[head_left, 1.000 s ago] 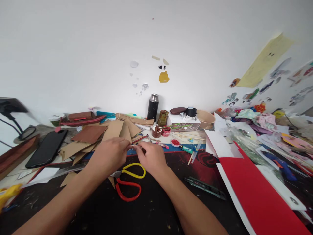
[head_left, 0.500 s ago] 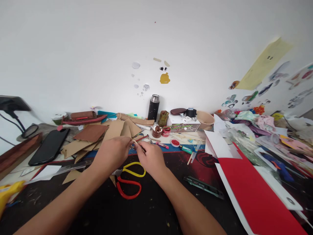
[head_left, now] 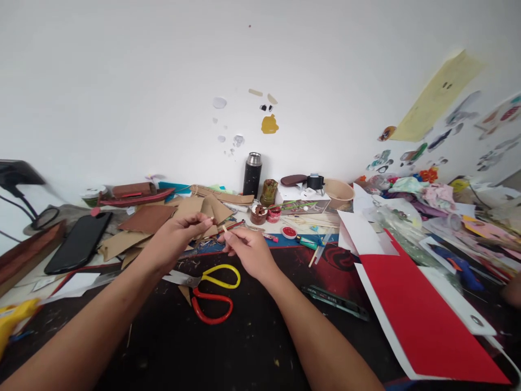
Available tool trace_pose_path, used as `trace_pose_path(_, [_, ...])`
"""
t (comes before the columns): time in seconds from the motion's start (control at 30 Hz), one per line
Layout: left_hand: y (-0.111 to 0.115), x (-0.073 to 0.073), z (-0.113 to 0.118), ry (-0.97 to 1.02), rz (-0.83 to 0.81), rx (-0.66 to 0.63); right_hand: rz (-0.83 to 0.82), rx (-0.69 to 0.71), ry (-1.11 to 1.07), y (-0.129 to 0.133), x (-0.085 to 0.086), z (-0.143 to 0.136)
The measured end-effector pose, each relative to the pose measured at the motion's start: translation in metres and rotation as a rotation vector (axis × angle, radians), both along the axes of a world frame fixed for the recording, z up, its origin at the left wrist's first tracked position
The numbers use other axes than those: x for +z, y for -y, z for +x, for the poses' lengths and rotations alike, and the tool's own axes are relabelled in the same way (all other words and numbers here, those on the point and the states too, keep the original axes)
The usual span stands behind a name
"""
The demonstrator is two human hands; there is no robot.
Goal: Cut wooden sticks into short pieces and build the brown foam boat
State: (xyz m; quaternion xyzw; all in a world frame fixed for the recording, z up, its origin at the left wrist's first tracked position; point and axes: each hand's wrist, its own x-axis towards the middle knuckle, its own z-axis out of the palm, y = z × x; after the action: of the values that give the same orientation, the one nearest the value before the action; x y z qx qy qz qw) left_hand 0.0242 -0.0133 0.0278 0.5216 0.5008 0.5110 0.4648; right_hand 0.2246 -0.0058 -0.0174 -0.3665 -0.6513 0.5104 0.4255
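My right hand [head_left: 251, 251] is closed on a thin pale wooden stick [head_left: 225, 229], whose short end pokes up past the thumb. To its left, my left hand [head_left: 181, 239] holds thumb and forefinger pinched together. A tiny pale bit shows at those fingertips, too small to name. The two hands are a little apart above the desk. Just below them lie scissors [head_left: 215, 308] with one yellow and one red handle, blades pointing left. Brown cardboard pieces [head_left: 146, 218] lie behind my left hand.
A green utility knife [head_left: 336, 302] lies right of the scissors, beside red card [head_left: 423, 309]. A black phone [head_left: 77, 244] is at left. Along the back stand a black flask [head_left: 253, 176], small paint pots [head_left: 258, 214] and a round bowl [head_left: 340, 191]. A yellow-handled tool [head_left: 16, 317] sits at the left edge.
My hands were together at the stick and have now drawn apart, the left moving left and up. The scissor blades have come into sight. The whole view has shifted slightly.
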Motion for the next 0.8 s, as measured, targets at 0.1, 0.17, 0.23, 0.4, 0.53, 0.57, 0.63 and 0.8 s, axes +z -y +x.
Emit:
trace_pose_path(0.1, [-0.004, -0.008, -0.001, 0.149, -0.116, 0.015, 0.022, 0.021, -0.020, -0.001, 0.002, 0.002])
trace_pose_path(0.17, [-0.006, -0.012, 0.000, 0.207, -0.178, -0.013, -0.016, 0.043, -0.033, 0.000, 0.005, 0.003])
trace_pose_path(0.23, [-0.006, -0.015, 0.002, 0.219, -0.199, -0.038, -0.094, 0.078, -0.069, 0.001, 0.006, 0.003])
trace_pose_path(0.4, [-0.002, -0.010, 0.005, 0.190, -0.224, -0.111, -0.199, 0.130, -0.168, 0.002, 0.004, -0.001])
trace_pose_path(0.53, [0.000, -0.002, 0.004, 0.140, -0.234, -0.111, -0.236, 0.071, -0.222, -0.001, -0.002, -0.003])
trace_pose_path(0.57, [0.000, -0.001, 0.004, 0.129, -0.235, -0.103, -0.246, 0.056, -0.233, -0.001, -0.004, -0.003])
trace_pose_path(0.63, [0.001, 0.001, 0.005, 0.114, -0.240, -0.092, -0.271, 0.040, -0.254, -0.002, -0.005, -0.004])
trace_pose_path(0.8, [0.001, -0.002, 0.009, 0.124, -0.276, -0.098, -0.343, 0.049, -0.264, -0.001, -0.009, -0.007])
